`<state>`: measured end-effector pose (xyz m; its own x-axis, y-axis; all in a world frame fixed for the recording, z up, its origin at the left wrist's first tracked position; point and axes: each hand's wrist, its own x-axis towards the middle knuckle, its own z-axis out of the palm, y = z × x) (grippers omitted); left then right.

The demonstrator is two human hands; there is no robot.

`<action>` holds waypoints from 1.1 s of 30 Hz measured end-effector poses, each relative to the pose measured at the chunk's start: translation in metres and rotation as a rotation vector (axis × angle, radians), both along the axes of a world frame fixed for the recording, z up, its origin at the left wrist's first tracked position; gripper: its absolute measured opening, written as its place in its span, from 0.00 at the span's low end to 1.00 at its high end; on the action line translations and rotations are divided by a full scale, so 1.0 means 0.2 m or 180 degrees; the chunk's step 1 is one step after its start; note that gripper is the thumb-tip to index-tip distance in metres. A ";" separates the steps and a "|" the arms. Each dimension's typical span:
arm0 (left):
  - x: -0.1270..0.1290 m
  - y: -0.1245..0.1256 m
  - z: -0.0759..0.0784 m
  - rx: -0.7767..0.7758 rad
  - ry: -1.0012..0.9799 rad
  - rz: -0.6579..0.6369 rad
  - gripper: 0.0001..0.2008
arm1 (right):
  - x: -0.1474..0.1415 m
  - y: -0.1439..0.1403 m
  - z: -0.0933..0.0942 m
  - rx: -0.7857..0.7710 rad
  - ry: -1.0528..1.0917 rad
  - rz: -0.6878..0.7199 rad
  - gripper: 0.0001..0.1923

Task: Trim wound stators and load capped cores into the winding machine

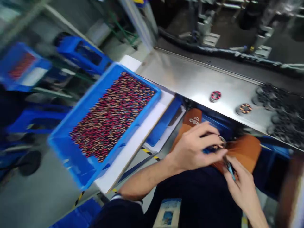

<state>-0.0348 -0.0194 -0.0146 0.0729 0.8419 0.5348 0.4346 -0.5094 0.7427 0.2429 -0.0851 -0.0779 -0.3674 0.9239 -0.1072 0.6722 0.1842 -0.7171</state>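
From up here I see my left hand (194,147) curled over a small dark round part (215,146), fingers wrapped around it and the thumb tip pressed against its near edge; the part sits low over my lap, in front of the orange slippers (247,150) on the floor. My right hand (242,183) comes in from below and pinches a thin blue-handled tool (230,167), whose tip meets the part right where the left thumb ends, so the two hands touch there. The picture is blurred, and I cannot tell what the tool's tip looks like.

Beyond the hands, the steel bench (194,79) carries two small wound rings, a red one (215,96) and an orange one (244,108), well apart from my hands, and a heap of dark rings (282,114) at its right end. To my left a blue bin (71,148) tilts on a white board, filled with red and copper pieces (111,114).
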 end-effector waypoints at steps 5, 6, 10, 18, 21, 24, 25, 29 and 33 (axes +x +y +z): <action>-0.04 -0.08 -0.07 -0.0165 0.0180 0.0160 0.16 | -0.19 0.05 0.21 -0.0494 0.0824 -0.0118 0.25; -0.04 -0.08 -0.06 -0.0115 0.0223 0.0159 0.16 | -0.21 0.06 0.23 -0.0545 0.0940 -0.0134 0.26; -0.02 -0.07 -0.03 0.0007 0.0383 0.0124 0.16 | -0.23 0.07 0.28 -0.0642 0.1253 -0.0136 0.30; 0.05 -0.07 -0.06 0.0125 0.0387 0.0025 0.14 | -0.18 0.07 0.25 -0.0577 0.1359 -0.0199 0.32; 0.07 -0.08 -0.06 0.0109 0.0352 -0.0002 0.14 | -0.17 0.07 0.24 -0.0529 0.1417 -0.0199 0.36; 0.07 -0.09 -0.06 0.0042 0.0364 0.0002 0.13 | -0.17 0.07 0.23 -0.0421 0.1424 -0.0211 0.37; 0.08 -0.09 -0.06 0.0038 0.0361 0.0020 0.13 | -0.17 0.07 0.23 -0.0395 0.1419 -0.0215 0.37; 0.08 -0.10 -0.07 0.0046 0.0326 0.0065 0.13 | -0.19 0.07 0.23 -0.0353 0.1461 -0.0253 0.35; 0.07 -0.11 -0.08 0.0008 0.0341 0.0096 0.13 | -0.20 0.07 0.20 -0.0282 0.1467 -0.0390 0.27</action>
